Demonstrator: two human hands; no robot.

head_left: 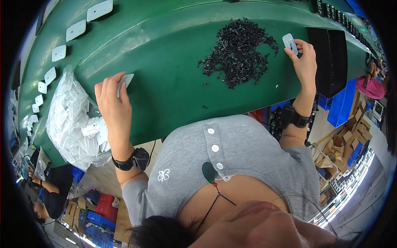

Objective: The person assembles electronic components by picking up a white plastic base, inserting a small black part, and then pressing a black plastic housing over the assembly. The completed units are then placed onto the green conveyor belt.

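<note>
My left hand pinches a thin, pale plastic plate between thumb and fingers, just above the green tabletop. Close beside that hand, a see-through plastic bag bulges with many similar pale pieces. At the right, my right hand is closed on a small white plastic cover with rounded corners and a dark spot near its middle. Between the hands, nearer the right one, lies a spread-out heap of tiny black parts. Two loose black bits lie at its near side.
A row of white rounded covers curves along the far left of the table. A black box stands right of my right hand. Blue bins and cardboard sit beyond the right edge. Another person is at the lower left.
</note>
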